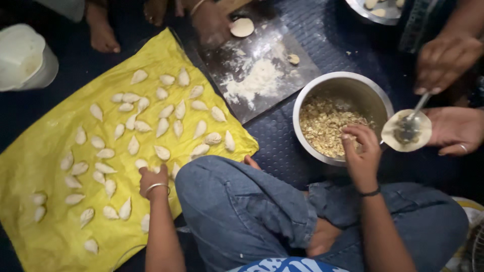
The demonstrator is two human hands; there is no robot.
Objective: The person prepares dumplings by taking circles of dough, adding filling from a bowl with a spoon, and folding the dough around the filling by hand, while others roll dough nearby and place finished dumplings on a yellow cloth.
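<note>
My left hand (153, 180), with a metal bangle on the wrist, rests on the yellow sheet (45, 156) and touches a folded white dumpling (142, 164) at the sheet's near edge. Whether its fingers grip the dumpling I cannot tell. My right hand (362, 153), with a dark band on the wrist, reaches over the rim of the steel bowl (353, 83). Its fingertips are pinched together just above the crumbly beige filling (325, 126). Several folded dumplings (166, 126) lie in rows across the sheet.
Another person at the right holds a round dough disc (406, 132) on a palm and a spoon (418, 107) over it. A floured dark board (257, 70) lies at the top with a dough round (242, 27) under someone's hand. A white container (22, 58) stands top left.
</note>
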